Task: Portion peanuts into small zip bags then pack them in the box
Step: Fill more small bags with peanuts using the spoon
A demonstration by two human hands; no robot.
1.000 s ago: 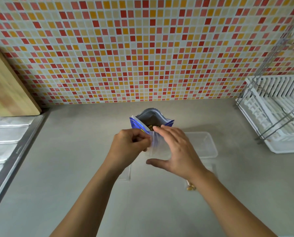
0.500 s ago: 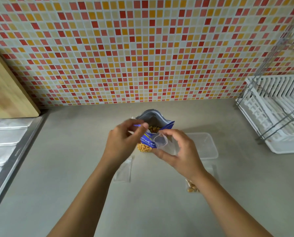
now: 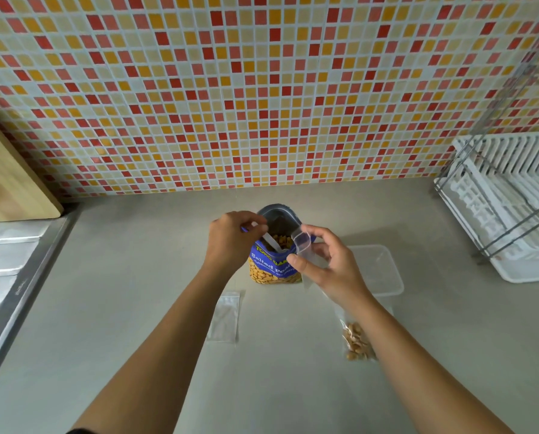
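Observation:
A blue peanut bag (image 3: 272,267) stands open in the middle of the counter, peanuts showing inside. My left hand (image 3: 232,242) grips a white spoon (image 3: 272,242) whose bowl dips into the bag's mouth. My right hand (image 3: 330,266) holds a small clear zip bag (image 3: 302,241) with its mouth spread open, just right of the peanut bag's top. An empty zip bag (image 3: 225,316) lies flat in front of the peanut bag. A zip bag with peanuts in it (image 3: 355,339) lies beside my right forearm. The clear plastic box (image 3: 384,270) sits behind my right hand, partly hidden.
A white dish rack (image 3: 506,208) with a wire frame fills the right side. A wooden cutting board (image 3: 8,180) leans on the tiled wall at left, above a steel sink drainer (image 3: 8,261).
My left hand let go of the zip bag and now holds the spoon in the peanut bag. My right hand moved the zip bag rightward and holds its mouth open.

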